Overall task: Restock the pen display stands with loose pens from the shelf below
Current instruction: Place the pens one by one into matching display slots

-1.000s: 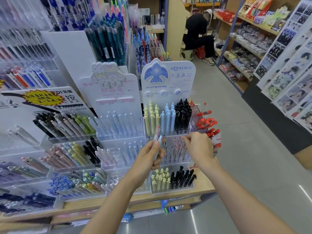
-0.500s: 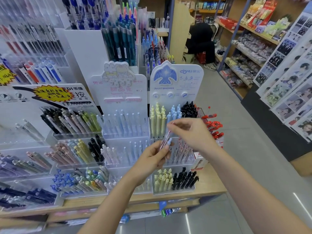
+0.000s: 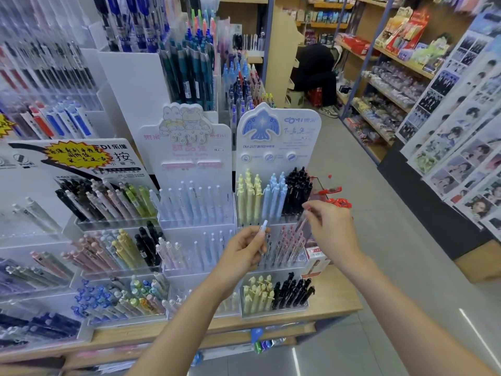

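Note:
My left hand (image 3: 242,252) grips a clear pen with a pale blue tip (image 3: 262,232), held upright in front of the bird-topped display stand (image 3: 278,139). My right hand (image 3: 332,230) pinches a clear pinkish pen (image 3: 301,219) and holds it tilted above the stand's middle tier (image 3: 288,246), which holds several pink-flecked clear pens. The top tier carries yellow, blue and black pens (image 3: 273,195). The bottom tier holds yellow and black pens (image 3: 276,295).
A rabbit-topped stand (image 3: 189,147) with pale blue pens sits to the left, with more acrylic pen racks (image 3: 108,204) beyond. Red-capped items (image 3: 337,198) hang at the stand's right. Below the wooden counter edge (image 3: 271,324) is a lower shelf. A person (image 3: 315,71) crouches down the aisle.
My right hand took one pen from the bunch in my left hand and lifted it right, over the middle tier. My left hand stayed near its spot with a pen.

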A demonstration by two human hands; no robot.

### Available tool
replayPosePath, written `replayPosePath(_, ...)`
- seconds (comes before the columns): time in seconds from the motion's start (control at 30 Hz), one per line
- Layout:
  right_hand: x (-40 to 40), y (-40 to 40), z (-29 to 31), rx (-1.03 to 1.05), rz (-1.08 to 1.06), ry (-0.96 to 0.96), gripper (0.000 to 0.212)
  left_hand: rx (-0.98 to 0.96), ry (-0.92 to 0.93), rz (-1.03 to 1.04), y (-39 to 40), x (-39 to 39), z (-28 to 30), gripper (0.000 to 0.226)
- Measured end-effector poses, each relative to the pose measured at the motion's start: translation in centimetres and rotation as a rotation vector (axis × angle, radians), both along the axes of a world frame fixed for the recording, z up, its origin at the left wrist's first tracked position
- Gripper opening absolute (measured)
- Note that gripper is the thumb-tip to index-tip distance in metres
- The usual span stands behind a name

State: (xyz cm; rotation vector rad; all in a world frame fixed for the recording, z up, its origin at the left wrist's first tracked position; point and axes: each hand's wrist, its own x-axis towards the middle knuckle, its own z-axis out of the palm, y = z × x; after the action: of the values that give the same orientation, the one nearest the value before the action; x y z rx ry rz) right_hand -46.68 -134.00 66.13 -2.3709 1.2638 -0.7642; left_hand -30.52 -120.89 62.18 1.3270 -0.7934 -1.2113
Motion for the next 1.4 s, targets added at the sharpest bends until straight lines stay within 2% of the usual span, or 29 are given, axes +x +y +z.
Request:
replayPosePath(0.13,0.4,-0.2,-2.1,0.055,0.006,0.076,0.025,0.011,-0.039,0.038,-0.5,-0.4,0.2,0.026)
replayPosePath(0.37,0.7,-0.8,-3.5,0.105,-0.045,-0.028,0.023,0.022,0.013,0.081,-0.9,-0.4,-0.1,0.025)
replayPosePath(0.53,0.3,-0.8,-4.7,0.154,-0.046,0.047,0.023,0.009,0.065,0.143,-0.7,0.0,-0.6,0.02)
replayPosePath(0.7,0.4,-0.7,-4.9,0.197,-0.084,0.021,0.023,-0.015,0.121,0.187,-0.4,0.4,-0.5,0.021)
replayPosePath(0.93,2.0,-0.7,-4.5,0.243,-0.127,0.191,0.028,-0.016,0.127,0.239,0.3,0.5,-0.1,0.016)
replayPosePath(1.13,1.6,0.1,-3.3,0.219,-0.108,0.219,0.025,-0.015,0.056,0.307,1.5,1.2,0.8,0.017)
replayPosePath(1.2,1.9,1.2,-2.1,0.076,-0.02,0.19,0.034,-0.043,0.015,0.353,2.0,1.6,1.2,0.02)
replayPosePath(1.27,3.2,3.0,0.3,-0.024,0.176,0.067,0.028,-0.08,-0.033,0.436,2.6,2.1,2.0,0.021)
replayPosePath(1.33,5.3,4.5,3.1,0.115,0.345,-0.052,0.024,-0.11,-0.075,0.515,3.2,2.6,2.7,0.016)
replayPosePath(1.4,7.4,5.7,5.3,0.428,0.433,-0.153,0.021,-0.11,-0.145,0.545,3.9,3.0,3.1,0.013)
